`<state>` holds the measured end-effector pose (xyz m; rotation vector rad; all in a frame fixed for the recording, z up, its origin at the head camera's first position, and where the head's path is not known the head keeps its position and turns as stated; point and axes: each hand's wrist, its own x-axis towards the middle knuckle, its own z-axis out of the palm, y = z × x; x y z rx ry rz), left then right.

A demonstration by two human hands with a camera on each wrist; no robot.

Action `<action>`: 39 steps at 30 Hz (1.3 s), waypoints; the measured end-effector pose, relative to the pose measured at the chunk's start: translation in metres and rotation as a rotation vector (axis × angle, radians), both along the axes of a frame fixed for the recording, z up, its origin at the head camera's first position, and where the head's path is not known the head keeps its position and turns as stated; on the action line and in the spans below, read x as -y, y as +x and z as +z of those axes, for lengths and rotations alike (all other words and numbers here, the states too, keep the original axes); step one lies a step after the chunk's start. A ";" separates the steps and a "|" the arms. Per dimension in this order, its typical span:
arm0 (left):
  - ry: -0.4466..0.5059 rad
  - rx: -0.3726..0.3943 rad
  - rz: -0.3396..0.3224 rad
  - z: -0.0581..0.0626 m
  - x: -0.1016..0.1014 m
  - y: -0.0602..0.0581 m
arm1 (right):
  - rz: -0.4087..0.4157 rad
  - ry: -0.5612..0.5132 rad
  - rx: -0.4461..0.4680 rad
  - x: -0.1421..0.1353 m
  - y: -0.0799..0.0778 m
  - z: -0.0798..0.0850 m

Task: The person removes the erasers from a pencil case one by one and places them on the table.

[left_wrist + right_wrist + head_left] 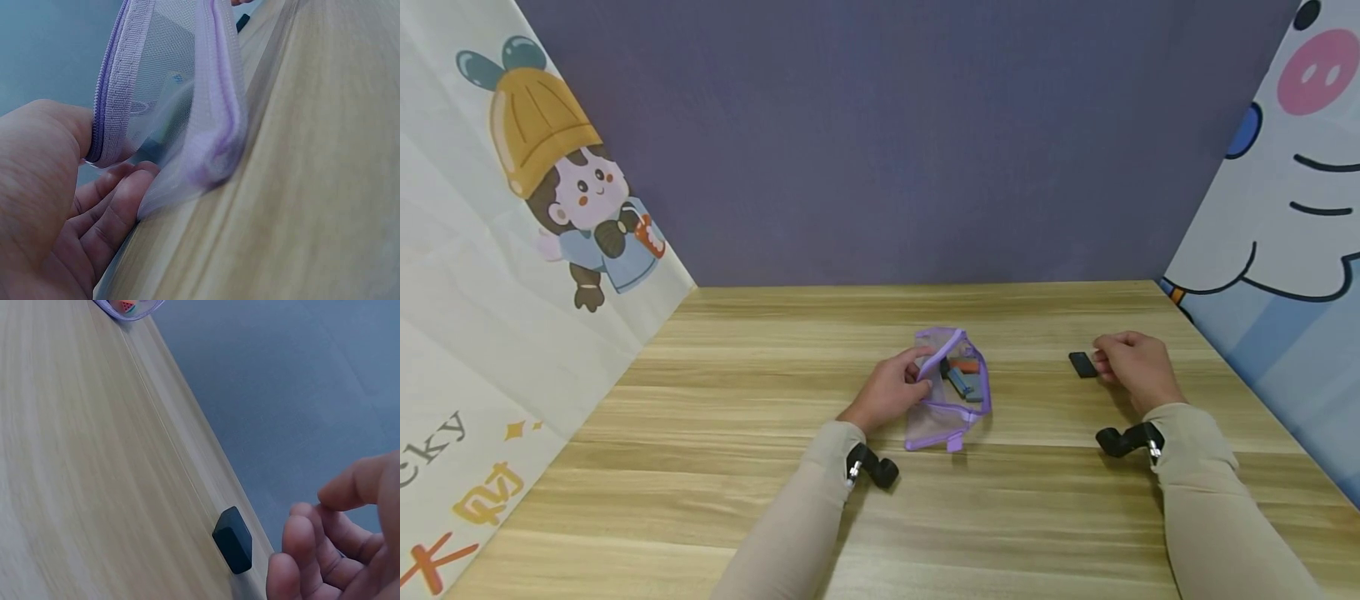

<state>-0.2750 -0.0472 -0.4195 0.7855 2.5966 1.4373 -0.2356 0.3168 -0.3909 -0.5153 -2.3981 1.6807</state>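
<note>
A purple-edged mesh zip pouch (934,427) lies on the table with its mouth spread wide. My left hand (891,388) pinches the pouch's zipped rim (115,94) between thumb and fingers. Inside sit several small items, among them an orange block (964,365), a blue piece (958,382) and a grey block (973,388). Off to the right lies a small black block (234,540) with bevelled edges, like an eraser. My right hand (1133,365) is just right of that block, fingers loosely bent and holding nothing; in the right wrist view a gap shows between fingertips and block.
The wood-grain table (760,350) runs back to a dark blue-grey panel (910,142). Printed cloths with cartoon figures flank it, a child in a yellow hat (550,125) at left and a pig-nosed animal (1300,242) at right. Each wrist wears a black camera mount (872,467).
</note>
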 end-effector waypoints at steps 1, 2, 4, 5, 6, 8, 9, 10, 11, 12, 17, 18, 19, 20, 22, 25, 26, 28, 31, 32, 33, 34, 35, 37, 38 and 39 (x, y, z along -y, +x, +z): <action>0.001 0.000 0.000 0.000 0.000 0.000 | 0.005 0.004 -0.004 0.001 0.000 0.000; 0.001 -0.001 0.001 0.000 0.000 0.000 | 0.012 0.006 -0.008 0.001 0.001 0.001; 0.002 -0.002 0.001 0.000 0.000 0.000 | 0.035 0.006 -0.022 0.004 0.001 0.002; 0.004 -0.002 0.001 0.000 0.000 0.000 | 0.047 0.008 -0.025 0.005 0.001 0.002; 0.005 -0.002 0.001 0.000 0.000 0.001 | 0.058 0.004 -0.027 0.006 0.001 0.003; 0.006 -0.003 0.001 0.000 0.000 0.001 | 0.082 0.005 -0.027 0.009 0.001 0.004; 0.007 -0.002 0.002 0.000 0.000 0.001 | 0.098 0.006 -0.026 0.010 0.001 0.004; 0.006 -0.002 0.003 0.000 0.000 0.001 | 0.112 0.009 -0.020 0.011 0.001 0.004; 0.005 -0.001 0.004 0.000 0.000 0.001 | 0.128 0.017 -0.014 0.012 0.001 0.005; 0.005 -0.001 0.004 0.000 0.000 0.001 | 0.143 0.021 -0.011 0.013 0.001 0.004; 0.010 0.003 -0.003 -0.001 0.000 0.000 | 0.210 0.069 0.008 0.016 0.000 0.003; 0.013 0.003 -0.005 -0.001 0.000 0.000 | 0.220 0.076 0.008 0.017 0.000 0.003; 0.015 0.005 -0.005 -0.001 0.000 -0.001 | 0.229 0.085 0.010 0.018 0.000 0.003; 0.016 0.006 -0.004 -0.002 0.000 -0.001 | 0.237 0.088 0.010 0.020 0.000 0.004; 0.016 0.007 -0.004 -0.001 0.000 -0.001 | 0.250 0.089 0.009 0.024 -0.001 0.004; 0.012 0.007 -0.001 -0.002 -0.001 -0.001 | 0.274 0.088 0.011 0.030 -0.002 0.004; 0.010 0.005 0.000 -0.002 -0.001 -0.001 | 0.282 0.086 0.012 0.033 -0.002 0.004; 0.008 0.003 0.001 -0.002 -0.001 -0.001 | 0.301 0.078 0.018 0.037 -0.003 0.004; 0.009 0.002 0.001 -0.001 -0.001 -0.001 | 0.329 0.062 0.028 0.043 -0.004 0.004; 0.008 0.001 0.002 -0.001 -0.001 -0.001 | 0.336 0.054 0.030 0.044 -0.004 0.004; 0.008 0.001 0.002 -0.001 -0.001 0.000 | 0.342 0.046 0.033 0.046 -0.004 0.004; 0.007 0.001 0.003 -0.001 -0.001 0.000 | 0.347 0.041 0.036 0.047 -0.004 0.004; 0.006 0.000 0.003 -0.001 -0.001 0.000 | 0.351 0.038 0.040 0.048 -0.004 0.004; 0.004 0.000 0.005 0.000 -0.001 0.000 | 0.356 0.034 0.044 0.050 -0.004 0.003; 0.004 -0.001 0.005 0.000 0.000 0.001 | 0.359 0.030 0.045 0.050 -0.004 0.002; 0.004 -0.001 0.005 0.001 0.000 0.001 | 0.363 0.031 0.047 0.051 -0.004 0.002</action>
